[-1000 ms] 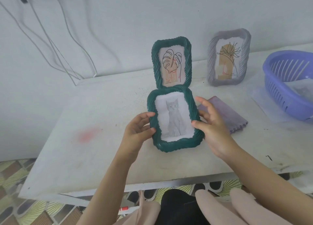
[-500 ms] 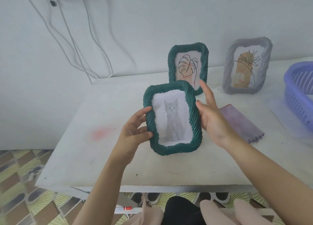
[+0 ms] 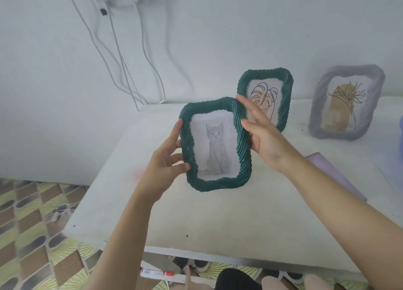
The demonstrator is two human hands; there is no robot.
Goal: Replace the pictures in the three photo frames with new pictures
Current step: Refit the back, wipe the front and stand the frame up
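Dark green ribbing sits under my left thumb (image 3: pixel 185 165), which lies curled on the front of the lower left rim. The left index finger (image 3: pixel 177 128) stretches up along that edge and the rest of the fingers are tucked behind. So the left hand (image 3: pixel 165 165) grips the dark green ribbed photo frame (image 3: pixel 242 145). The right hand (image 3: pixel 263 134) pinches the opposite rim, thumb in front and fairly straight fingers behind. The frame is upright between both hands, above the white tabletop (image 3: pixel 218 220), with its grey kitten picture (image 3: pixel 216 145) facing me.

Just behind my right fingers a second green ribbed frame with a leaf line drawing (image 3: pixel 286 93) stands at the table's back edge. Further right stands a grey ribbed frame holding a tan plant print (image 3: pixel 380 86). A flat purple cloth (image 3: pixel 335 176) lies on the table beyond my right forearm. White cables (image 3: pixel 122 56) hang down the wall.
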